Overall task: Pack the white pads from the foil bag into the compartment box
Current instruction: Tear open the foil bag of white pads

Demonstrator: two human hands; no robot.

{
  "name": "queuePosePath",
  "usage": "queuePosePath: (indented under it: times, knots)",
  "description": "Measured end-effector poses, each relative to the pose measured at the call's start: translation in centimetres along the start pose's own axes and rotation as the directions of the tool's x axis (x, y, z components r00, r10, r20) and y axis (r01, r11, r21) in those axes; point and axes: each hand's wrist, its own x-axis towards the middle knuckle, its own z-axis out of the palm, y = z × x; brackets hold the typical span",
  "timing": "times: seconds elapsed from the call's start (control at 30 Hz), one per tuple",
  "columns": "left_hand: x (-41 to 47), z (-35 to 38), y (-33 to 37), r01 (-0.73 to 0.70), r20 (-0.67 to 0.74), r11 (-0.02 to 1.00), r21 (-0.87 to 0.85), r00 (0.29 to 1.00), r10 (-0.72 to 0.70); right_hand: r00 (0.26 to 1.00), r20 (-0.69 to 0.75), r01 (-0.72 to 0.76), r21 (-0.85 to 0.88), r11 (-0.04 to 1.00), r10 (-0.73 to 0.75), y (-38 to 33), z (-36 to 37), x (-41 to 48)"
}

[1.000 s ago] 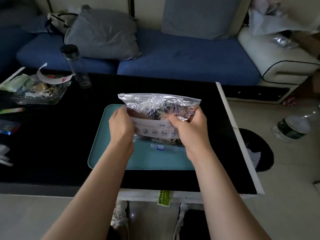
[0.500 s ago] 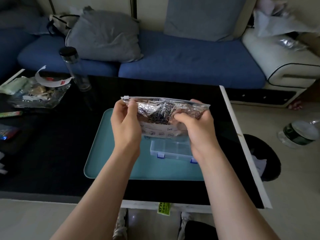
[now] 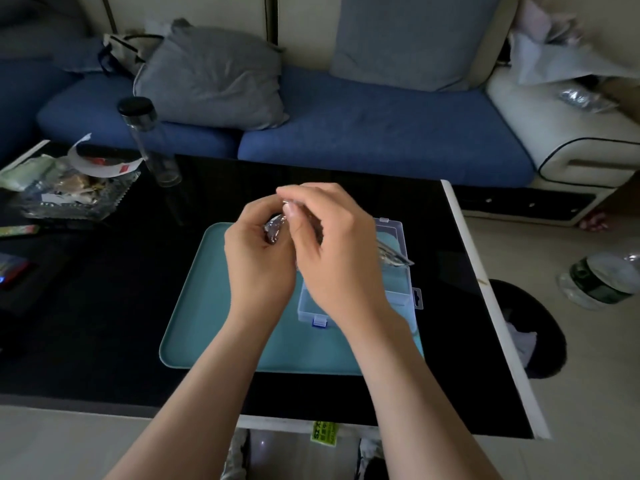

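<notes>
Black tabletop (image 3: 104, 306) runs under my forearms. On it, directly below my grip, lies a teal tray (image 3: 207, 323). The clear compartment box (image 3: 398, 289) sits on the tray under my right wrist and reaches out past it to the right. A blue latch shows on its near edge, but I cannot tell whether the lid is fastened.

Above the tray, my two hands meet around the foil bag (image 3: 273, 229). My left hand (image 3: 259, 265) has its fingers curled round the crumpled left end of the bag. My right hand (image 3: 332, 258) pinches the bag's top edge between thumb and forefinger, the other fingers loosely bent over it. One silver corner of the bag pokes out to the right of my right hand, above the box. The white pads are hidden from me inside the foil.

Beyond my grip and off to the left, a tall clear bottle (image 3: 147, 143) with a black cap stands upright on the table. Just left of it is a glass dish (image 3: 69, 199) heaped with wrappers. Farther still, a blue sofa (image 3: 381, 133) runs behind the table, with a grey cushion (image 3: 211, 77) slumped on it beyond the bottle. Well to the right of my grip, a plastic water bottle (image 3: 602, 282) lies on the floor.
</notes>
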Motion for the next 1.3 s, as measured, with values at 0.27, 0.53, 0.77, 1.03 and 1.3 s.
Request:
queuePosePath:
  times: [0.27, 0.53, 0.77, 1.03, 1.3]
  knots:
    - [-0.3, 0.1, 0.8, 0.031, -0.012, 0.994, -0.104, 0.999, -0.032, 0.995, -0.011, -0.099, -0.067, 0.993, 0.098, 1.1, 0.0, 0.7]
    - [0.7, -0.1, -0.4, 0.126, -0.117, 0.962, -0.241, 0.981, -0.157, 0.977, 0.003, -0.192, -0.410, 0.892, 0.212, 2.1, -1.0, 0.2]
    - [0.8, -0.6, -0.6, 0.162, -0.228, 0.922, -0.353, 0.940, -0.252, 0.899, 0.059, -0.322, -0.583, 0.746, 0.435, 3.5, -3.3, 0.3]
    - [1.3, -1.0, -1.2, 0.184, -0.239, 0.909, -0.375, 0.928, -0.286, 0.793, 0.042, -0.424, -0.679, 0.599, 0.608, 3.7, -4.5, 0.1]
    - [1.3, -1.1, -1.2, 0.156, -0.238, 0.929, -0.335, 0.940, -0.244, 0.784, 0.097, -0.414, -0.655, 0.632, 0.613, 3.7, -4.5, 0.2]
